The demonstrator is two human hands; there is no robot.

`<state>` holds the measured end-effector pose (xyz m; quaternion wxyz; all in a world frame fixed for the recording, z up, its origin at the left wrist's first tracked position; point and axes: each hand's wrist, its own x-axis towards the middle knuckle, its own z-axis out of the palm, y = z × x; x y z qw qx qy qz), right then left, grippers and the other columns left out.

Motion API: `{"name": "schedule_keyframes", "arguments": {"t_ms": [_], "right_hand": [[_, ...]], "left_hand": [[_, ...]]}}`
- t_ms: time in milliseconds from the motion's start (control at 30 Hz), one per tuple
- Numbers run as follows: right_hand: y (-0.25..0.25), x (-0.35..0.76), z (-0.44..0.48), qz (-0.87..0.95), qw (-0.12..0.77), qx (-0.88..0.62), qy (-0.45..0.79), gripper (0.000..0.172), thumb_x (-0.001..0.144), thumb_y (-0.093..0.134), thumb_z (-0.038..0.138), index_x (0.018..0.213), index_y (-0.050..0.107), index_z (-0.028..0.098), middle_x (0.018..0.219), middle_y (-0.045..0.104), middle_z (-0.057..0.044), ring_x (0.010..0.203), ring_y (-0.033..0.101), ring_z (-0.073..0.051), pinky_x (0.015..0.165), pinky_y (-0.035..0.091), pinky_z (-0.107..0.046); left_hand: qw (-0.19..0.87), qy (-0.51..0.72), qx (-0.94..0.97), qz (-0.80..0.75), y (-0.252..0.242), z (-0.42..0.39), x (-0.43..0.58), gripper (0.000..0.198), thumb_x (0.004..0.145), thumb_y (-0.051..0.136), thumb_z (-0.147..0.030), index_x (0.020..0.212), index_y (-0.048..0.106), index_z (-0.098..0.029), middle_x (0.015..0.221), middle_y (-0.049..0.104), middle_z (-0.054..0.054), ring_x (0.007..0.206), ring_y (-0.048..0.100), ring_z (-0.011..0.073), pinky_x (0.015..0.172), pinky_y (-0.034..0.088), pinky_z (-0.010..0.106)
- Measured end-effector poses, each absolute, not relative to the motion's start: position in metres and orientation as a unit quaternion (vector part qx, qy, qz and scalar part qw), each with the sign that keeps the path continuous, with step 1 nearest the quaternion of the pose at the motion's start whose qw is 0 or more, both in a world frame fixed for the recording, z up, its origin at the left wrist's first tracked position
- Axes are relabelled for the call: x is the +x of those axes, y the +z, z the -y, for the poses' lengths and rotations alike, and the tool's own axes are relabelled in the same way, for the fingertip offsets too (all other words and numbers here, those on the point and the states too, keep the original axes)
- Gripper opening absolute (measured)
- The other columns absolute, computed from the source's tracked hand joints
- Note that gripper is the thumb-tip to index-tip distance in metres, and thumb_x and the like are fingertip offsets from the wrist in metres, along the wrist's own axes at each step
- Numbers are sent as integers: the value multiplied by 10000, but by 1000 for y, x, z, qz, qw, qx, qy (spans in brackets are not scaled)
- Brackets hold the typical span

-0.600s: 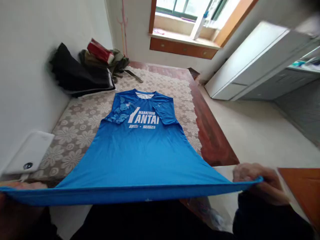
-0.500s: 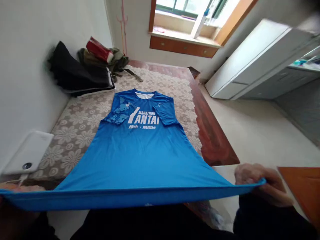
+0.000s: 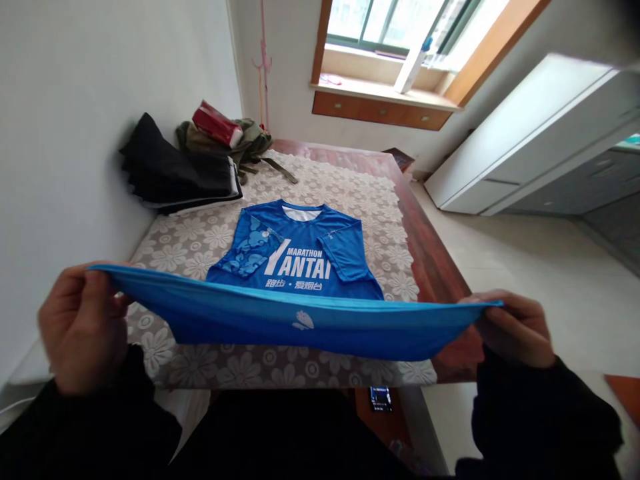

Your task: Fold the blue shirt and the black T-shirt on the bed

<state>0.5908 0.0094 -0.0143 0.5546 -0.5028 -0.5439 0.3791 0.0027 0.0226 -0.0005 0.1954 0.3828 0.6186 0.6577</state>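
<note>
A blue T-shirt (image 3: 300,230) lies front up, its collar toward the window and both sleeves folded inward over the chest print. Its hem is lifted and stretched wide between my hands, so the lower front is hidden behind the raised fabric, which shows a small white mark. At the left corner of the hem, my left hand (image 3: 87,327) pinches the cloth between thumb and fingers. My right hand (image 3: 517,327) grips the opposite corner at about the same height. Beneath the shirt is a floral tablecloth (image 3: 220,367).
Folded black clothes (image 3: 175,167) are stacked by the left wall. Behind them lie an olive-green bag (image 3: 255,141) and a red package (image 3: 216,123). The dark red wooden table edge (image 3: 435,267) runs along the right. A white cabinet (image 3: 520,133) stands beyond, under a window's right side.
Both hands have raised the hem and carried it forward toward the collar, folding the lower shirt up off the tablecloth. The view has shifted slightly, and the white phone at left is hidden.
</note>
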Motion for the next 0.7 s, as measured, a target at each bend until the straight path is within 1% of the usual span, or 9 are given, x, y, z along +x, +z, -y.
{"name": "schedule_keyframes", "arguments": {"t_ms": [67,100,133,200,300,400,500,600,700], "right_hand": [[-18,582,-58,509,583,-509,376,311,721,1019,482,863,863,254,754,762,-56,624,687,-174,582,556,-259],[-20,578,-84,500,587,-512,379,351,705,1021,505,858,846,243,745,742,-40,626,661,-157,589,540,-250],[-23,574,-111,496,584,-517,380,382,697,1013,528,859,827,236,737,722,-26,632,639,-149,597,535,-250],[-31,566,-167,500,562,-538,380,423,694,978,566,866,786,230,754,701,-12,655,621,-157,623,552,-273],[-54,559,-244,524,500,-586,362,446,702,908,615,831,728,227,749,683,-17,650,612,-182,627,582,-324],[-84,555,-301,552,409,-648,328,439,773,813,655,773,674,239,667,632,-15,600,578,-193,584,564,-340],[-111,554,-333,565,360,-681,295,375,828,796,583,747,659,244,621,601,-16,614,571,-205,593,525,-330],[-130,556,-345,572,327,-708,253,314,882,765,526,786,679,240,674,652,-37,697,627,-229,693,529,-340],[-138,559,-345,573,308,-724,229,297,928,713,506,1032,735,230,750,708,-43,733,670,-244,739,532,-352]], "left_hand": [[229,679,351,-603,-2,-69,4,357,728,885,-521,873,697,-254,739,576,-38,650,535,131,580,463,232],[233,668,355,-612,-4,-93,3,395,722,870,-533,929,711,-236,758,580,-36,643,514,123,557,438,216],[230,650,367,-625,-7,-117,2,420,750,834,-540,993,722,-216,791,598,-29,650,512,119,550,425,209],[195,595,419,-658,-16,-166,-1,407,866,722,-513,1099,733,-180,825,618,-20,666,505,108,592,433,206],[164,541,462,-683,-34,-235,-2,288,926,678,-389,1053,756,-142,870,695,10,749,583,122,741,492,220],[164,482,489,-708,-56,-291,5,210,920,668,-314,968,764,-133,903,761,58,840,677,177,821,527,247],[164,425,512,-728,-77,-326,12,211,917,656,-305,969,774,-137,939,801,98,909,734,228,865,557,276],[149,388,529,-739,-88,-336,15,293,947,650,-346,1114,787,-148,996,824,114,985,764,261,941,568,311],[146,353,543,-748,-86,-324,13,484,971,665,-384,1413,689,-187,1094,836,108,1077,783,282,1021,563,350]]}}
